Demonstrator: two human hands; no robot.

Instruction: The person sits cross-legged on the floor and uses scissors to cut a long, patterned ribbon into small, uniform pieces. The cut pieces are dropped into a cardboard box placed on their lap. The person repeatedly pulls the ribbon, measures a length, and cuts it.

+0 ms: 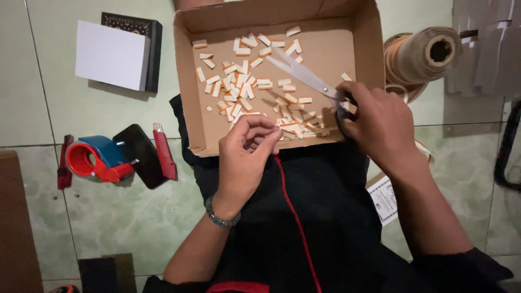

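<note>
Here, your right hand (380,122) grips the handles of the scissors (306,77), fingers clamped through the loops and hiding them; the closed blades point toward ten o'clock over the cardboard box (364,49) on your lap. Your left hand (247,152) hovers at the box's near edge, fingers curled together, though whether they pinch anything is hard to tell. Dozens of small orange-and-white pieces (239,87) litter the box, too many to count. At nine o'clock lie one tape dispenser (95,159) and one red utility knife (164,151).

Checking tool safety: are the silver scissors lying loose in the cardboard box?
No, the right hand grips the handles of the silver scissors, blades open over the brown cardboard box.
</note>
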